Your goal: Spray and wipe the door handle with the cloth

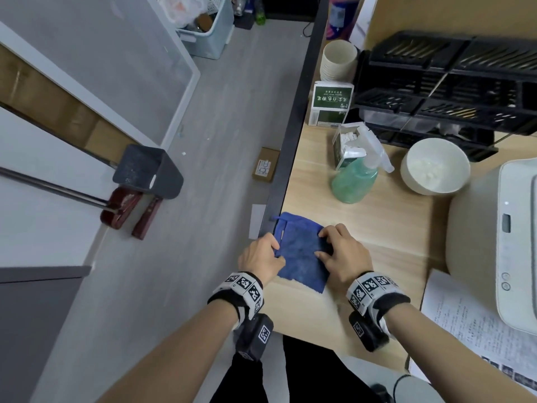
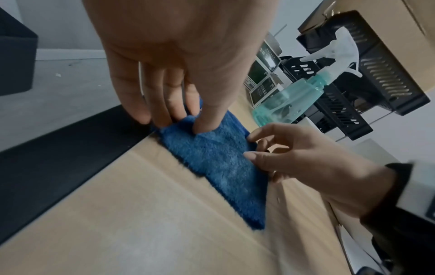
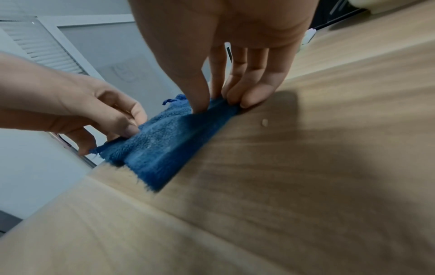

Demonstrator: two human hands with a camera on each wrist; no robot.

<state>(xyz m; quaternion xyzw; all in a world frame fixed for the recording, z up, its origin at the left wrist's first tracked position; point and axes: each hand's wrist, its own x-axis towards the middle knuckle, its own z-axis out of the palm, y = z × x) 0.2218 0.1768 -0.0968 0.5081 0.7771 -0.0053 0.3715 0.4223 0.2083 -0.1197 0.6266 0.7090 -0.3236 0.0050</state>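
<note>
A folded blue cloth (image 1: 302, 254) lies at the left edge of the wooden table (image 1: 386, 234), its left side just over the dark rim. My left hand (image 1: 277, 254) pinches that left side, thumb on top (image 3: 110, 139). On the cloth's right edge my right hand (image 1: 322, 242) pinches it between thumb and fingertips (image 3: 219, 106). Both wrist views show the cloth (image 2: 219, 161) (image 3: 162, 143) flat between the hands (image 2: 183, 124) (image 2: 252, 147). A green spray bottle (image 1: 353, 178) (image 2: 289, 100) stands free on the table behind the cloth. I cannot make out a door handle for certain.
Behind the bottle are a white bowl (image 1: 434, 167), green-and-white boxes (image 1: 331, 104), stacked paper cups (image 1: 338, 59) and a black rack (image 1: 453, 82). A white appliance (image 1: 517, 242) and printed papers (image 1: 465, 324) fill the right. A dustpan (image 1: 148, 171) and a metal bar (image 1: 52, 187) are at the left by the floor.
</note>
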